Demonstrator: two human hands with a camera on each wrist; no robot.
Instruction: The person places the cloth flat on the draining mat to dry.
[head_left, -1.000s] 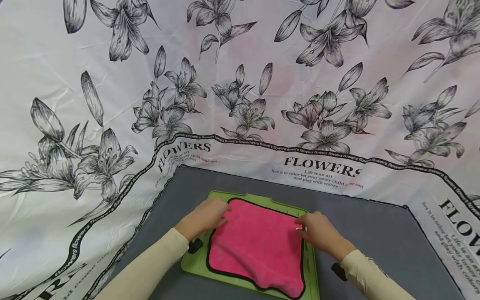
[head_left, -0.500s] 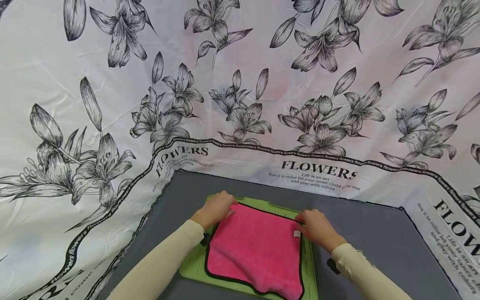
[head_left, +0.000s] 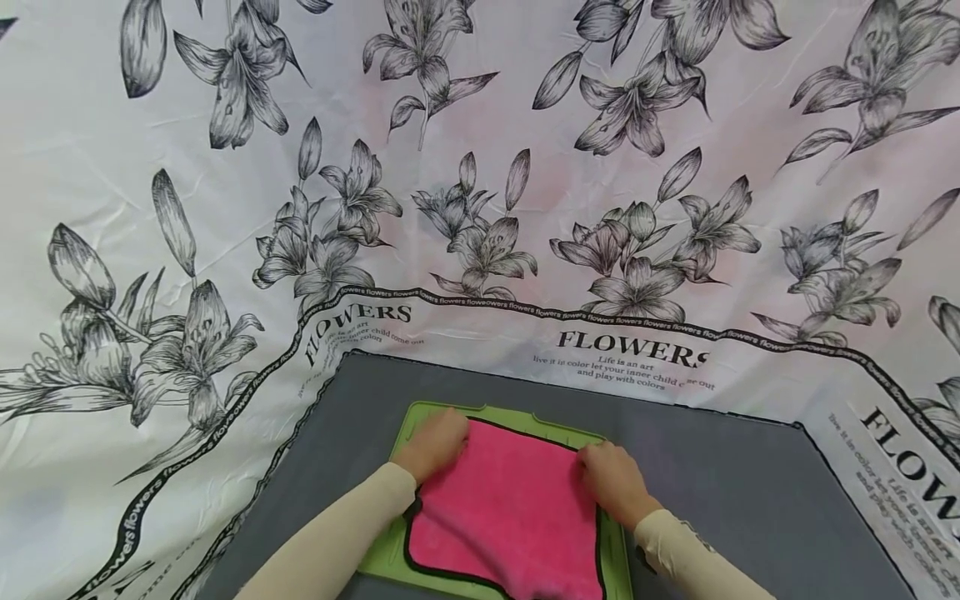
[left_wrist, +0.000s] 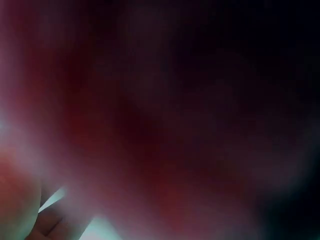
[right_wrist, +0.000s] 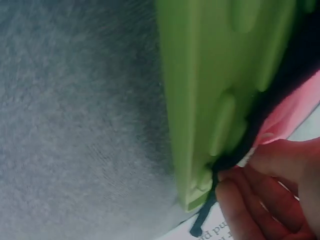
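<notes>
A pink cloth [head_left: 510, 508] with black edging lies spread over a green plastic tray [head_left: 615, 542] with raised ribs. My left hand [head_left: 438, 443] grips the cloth near its far left corner, fingers curled and mostly hidden from the head camera. At the far right corner, my right hand [head_left: 611, 479] pinches the cloth's black-edged border. In the right wrist view, the thumb and fingers [right_wrist: 275, 160] hold that edge beside a small white label, just above the tray. Blurred reddish material fills most of the left wrist view, with fingers [left_wrist: 17, 192] at lower left.
The tray lies on a grey table surface [head_left: 712, 483]. A white wall sheet [head_left: 450, 358] printed with flowers and lettering stands along the back and both sides of the table.
My left hand has moved from the cloth's left side up to its far left corner and gripped it. My right hand has tightened on the far right corner, covering the label.
</notes>
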